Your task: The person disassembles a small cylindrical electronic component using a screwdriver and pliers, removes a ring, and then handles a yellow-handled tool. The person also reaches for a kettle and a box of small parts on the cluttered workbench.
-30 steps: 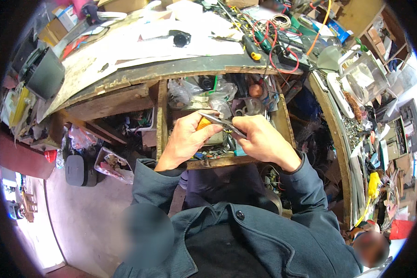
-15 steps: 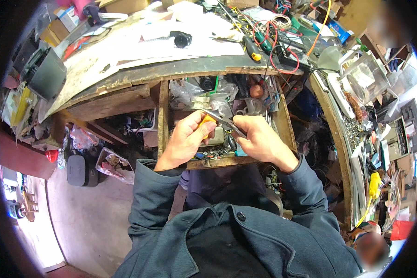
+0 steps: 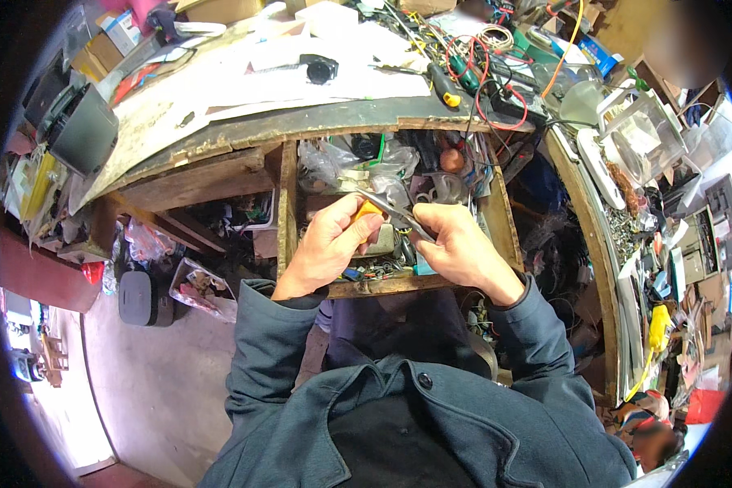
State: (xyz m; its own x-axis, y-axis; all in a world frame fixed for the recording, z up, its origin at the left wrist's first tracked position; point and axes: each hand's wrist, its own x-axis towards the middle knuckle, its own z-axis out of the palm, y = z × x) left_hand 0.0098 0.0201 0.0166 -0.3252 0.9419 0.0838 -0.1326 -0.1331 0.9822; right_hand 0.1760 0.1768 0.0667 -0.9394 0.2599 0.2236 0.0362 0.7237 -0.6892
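Note:
Both hands are together above an open wooden drawer (image 3: 508,224). My left hand (image 3: 324,240) is closed, thumb pressed down, on a small orange piece (image 3: 368,211) that looks like a tool's handle. My right hand (image 3: 462,248) is wrapped round one end of a long, slim grey metal tool (image 3: 389,208). The tool slants up and left from the right fist, and its far end passes right beside the left fingertips. Its exact kind does not show. Whether the orange piece is joined to the metal is hidden by the fingers.
Clear plastic bags (image 3: 398,154), a round orange-brown object (image 3: 451,160) and small parts fill the drawer. On the bench above lie a black wristwatch (image 3: 319,70), a yellow-tipped screwdriver (image 3: 443,85) and tangled red and black cables (image 3: 478,89). A box of scraps (image 3: 201,291) stands on the floor at left.
The grey metal tool has tilted very slightly between the hands. Both hands keep their grip and stay in nearly the same place over the drawer.

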